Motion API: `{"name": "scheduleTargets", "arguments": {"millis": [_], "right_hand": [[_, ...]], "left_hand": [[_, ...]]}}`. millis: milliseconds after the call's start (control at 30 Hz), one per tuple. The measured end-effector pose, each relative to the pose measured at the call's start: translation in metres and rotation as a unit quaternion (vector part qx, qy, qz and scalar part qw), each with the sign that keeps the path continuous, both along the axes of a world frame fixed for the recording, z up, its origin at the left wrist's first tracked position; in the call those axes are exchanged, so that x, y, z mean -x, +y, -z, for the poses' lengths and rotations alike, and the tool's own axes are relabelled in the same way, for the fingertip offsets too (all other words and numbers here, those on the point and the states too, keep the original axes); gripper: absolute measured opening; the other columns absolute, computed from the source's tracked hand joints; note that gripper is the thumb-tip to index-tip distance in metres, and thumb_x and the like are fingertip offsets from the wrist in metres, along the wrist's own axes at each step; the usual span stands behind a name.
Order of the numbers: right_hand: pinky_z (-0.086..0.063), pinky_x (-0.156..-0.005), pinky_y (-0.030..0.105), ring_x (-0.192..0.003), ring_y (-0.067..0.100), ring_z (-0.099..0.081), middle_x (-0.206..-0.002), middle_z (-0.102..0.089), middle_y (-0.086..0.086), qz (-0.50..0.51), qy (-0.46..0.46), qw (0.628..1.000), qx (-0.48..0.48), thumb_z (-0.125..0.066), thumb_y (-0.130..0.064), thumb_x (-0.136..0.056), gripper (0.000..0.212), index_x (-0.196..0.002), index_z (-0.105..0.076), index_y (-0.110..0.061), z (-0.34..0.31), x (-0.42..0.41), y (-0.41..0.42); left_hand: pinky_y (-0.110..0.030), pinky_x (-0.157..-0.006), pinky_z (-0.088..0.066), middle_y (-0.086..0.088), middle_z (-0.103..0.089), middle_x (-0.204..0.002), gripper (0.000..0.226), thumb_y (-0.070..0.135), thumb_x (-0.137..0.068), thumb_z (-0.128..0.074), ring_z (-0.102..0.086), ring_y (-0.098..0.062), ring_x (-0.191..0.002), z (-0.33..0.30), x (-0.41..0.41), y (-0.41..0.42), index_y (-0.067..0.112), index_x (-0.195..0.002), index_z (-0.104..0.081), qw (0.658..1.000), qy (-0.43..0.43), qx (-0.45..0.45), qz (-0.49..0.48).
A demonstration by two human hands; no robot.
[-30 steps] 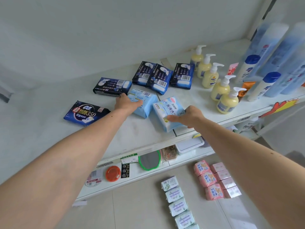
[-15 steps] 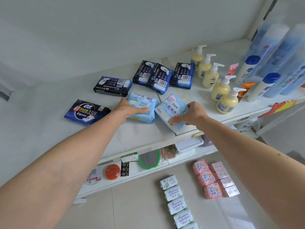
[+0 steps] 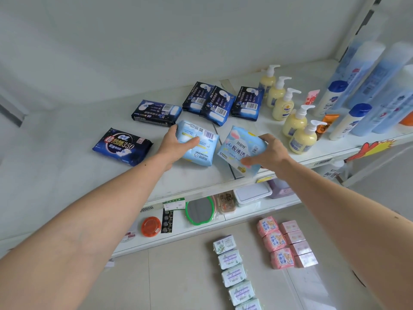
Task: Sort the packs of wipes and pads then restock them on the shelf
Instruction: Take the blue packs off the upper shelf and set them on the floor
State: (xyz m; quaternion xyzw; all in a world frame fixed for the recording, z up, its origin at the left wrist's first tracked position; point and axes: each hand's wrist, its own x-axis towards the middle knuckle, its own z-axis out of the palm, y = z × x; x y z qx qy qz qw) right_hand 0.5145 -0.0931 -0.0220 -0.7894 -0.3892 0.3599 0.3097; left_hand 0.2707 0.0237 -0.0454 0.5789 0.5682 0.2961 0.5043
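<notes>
Two pale blue pad packs sit side by side near the front edge of the upper shelf (image 3: 67, 166). The left pack (image 3: 202, 146) lies flat with the left hand (image 3: 173, 145) curled over its near-left corner; the right pack (image 3: 240, 151) is tilted, its front corner overhanging the shelf edge, pinched by the right hand (image 3: 269, 154) — thumb on the printed face, fingers round the far side. They look light and soft, film-wrapped and a little slippery, so a hold across the short sides seems safest — squeezing the middle would only dent them. Behind stand four dark blue packs (image 3: 220, 105), a fifth one (image 3: 123, 146) left, pump bottles (image 3: 295, 121) right. More packs (image 3: 232, 276) wait on the floor.
</notes>
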Motion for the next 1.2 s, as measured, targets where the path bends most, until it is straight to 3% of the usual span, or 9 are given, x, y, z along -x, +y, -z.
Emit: {"name": "scheduleTargets", "arguments": {"millis": [133, 233, 367, 467, 600, 700, 900, 1033, 1200], "right_hand": [[-0.054, -0.089, 0.041, -0.099, 0.024, -0.062, -0.111, -0.062, 0.004, 0.005, -0.005, 1.000, -0.028, -0.094, -0.016, -0.049, 0.086, -0.122, -0.049, -0.019, -0.010, -0.005, -0.012], [-0.053, -0.082, 0.036, -0.096, 0.024, -0.061, -0.110, -0.059, 0.003, -0.021, -0.022, 0.999, -0.036, -0.094, -0.014, -0.050, 0.086, -0.123, -0.048, -0.017, -0.018, -0.005, -0.022], [-0.054, -0.078, 0.034, -0.094, 0.022, -0.061, -0.108, -0.060, 0.004, -0.043, -0.033, 0.998, -0.031, -0.094, -0.015, -0.049, 0.086, -0.122, -0.048, -0.018, -0.024, -0.006, -0.033], [-0.053, -0.080, 0.034, -0.096, 0.023, -0.059, -0.108, -0.060, 0.004, -0.057, -0.049, 0.997, -0.025, -0.094, -0.018, -0.050, 0.086, -0.123, -0.049, -0.017, -0.031, -0.007, -0.036], [-0.051, -0.081, 0.032, -0.096, 0.022, -0.058, -0.108, -0.058, 0.003, -0.064, -0.056, 0.996, -0.023, -0.093, -0.017, -0.051, 0.086, -0.125, -0.049, -0.018, -0.038, -0.008, -0.038], [-0.048, -0.078, 0.030, -0.094, 0.021, -0.058, -0.106, -0.058, 0.002, -0.073, -0.060, 0.995, -0.018, -0.093, -0.017, -0.052, 0.084, -0.124, -0.050, -0.017, -0.041, -0.008, -0.036], [-0.046, -0.070, 0.027, -0.090, 0.022, -0.061, -0.100, -0.065, 0.004, -0.102, -0.069, 0.992, -0.013, -0.094, -0.014, -0.048, 0.073, -0.112, -0.060, -0.017, -0.039, 0.000, -0.029], [-0.052, -0.076, 0.034, -0.093, 0.027, -0.060, -0.102, -0.064, 0.006, -0.146, -0.097, 0.984, -0.023, -0.093, -0.013, -0.049, 0.069, -0.109, -0.060, -0.020, -0.033, 0.013, -0.021], [-0.048, -0.071, 0.028, -0.090, 0.024, -0.059, -0.103, -0.064, 0.004, -0.188, -0.108, 0.976, -0.033, -0.092, -0.013, -0.050, 0.068, -0.108, -0.058, -0.023, -0.028, 0.034, -0.011]], "left_hand": [[-0.033, -0.084, -0.055, 0.003, -0.059, -0.125, 0.091, 0.035, -0.063, -0.087, -0.064, -0.017, -0.102, -0.014, 0.006, -0.004, 0.037, -0.138, -0.037, 0.999, 0.009, -0.018, -0.033], [-0.038, -0.062, -0.059, -0.002, -0.052, -0.128, 0.058, 0.050, -0.077, -0.068, -0.065, -0.025, -0.098, -0.026, 0.005, -0.009, 0.058, -0.126, -0.038, 0.997, 0.057, 0.043, -0.036], [-0.041, -0.065, -0.059, -0.002, -0.059, -0.116, 0.020, 0.047, -0.093, -0.055, -0.065, -0.022, -0.084, -0.043, -0.004, -0.026, 0.036, -0.110, -0.054, 0.988, 0.013, 0.143, -0.051], [-0.037, -0.072, -0.060, -0.004, -0.061, -0.112, 0.042, 0.052, -0.078, -0.072, -0.065, -0.020, -0.095, -0.049, -0.004, -0.031, 0.023, -0.105, -0.059, 0.981, -0.018, 0.194, -0.024], [-0.028, -0.064, -0.060, -0.008, -0.057, -0.127, 0.088, 0.027, -0.049, -0.092, -0.061, -0.019, -0.106, -0.045, 0.003, -0.033, 0.008, -0.126, -0.053, 0.973, -0.059, 0.224, -0.012], [-0.027, -0.067, -0.060, -0.012, -0.063, -0.123, 0.075, 0.011, -0.060, -0.087, -0.065, -0.020, -0.096, -0.040, 0.006, -0.032, 0.003, -0.127, -0.053, 0.973, -0.086, 0.215, -0.011], [-0.037, -0.071, -0.061, -0.005, -0.064, -0.120, 0.040, 0.039, -0.087, -0.067, -0.068, -0.027, -0.080, -0.036, 0.008, -0.032, 0.021, -0.118, -0.049, 0.980, -0.060, 0.186, -0.036], [-0.041, -0.080, -0.059, -0.006, -0.063, -0.118, 0.039, 0.047, -0.089, -0.060, -0.068, -0.026, -0.077, -0.032, 0.011, -0.032, 0.021, -0.114, -0.047, 0.981, -0.049, 0.185, -0.024], [-0.036, -0.071, -0.059, -0.008, -0.064, -0.102, 0.044, 0.061, -0.089, -0.050, -0.065, -0.021, -0.070, -0.032, 0.014, -0.037, 0.023, -0.111, -0.051, 0.987, 0.003, 0.162, -0.004]]}}
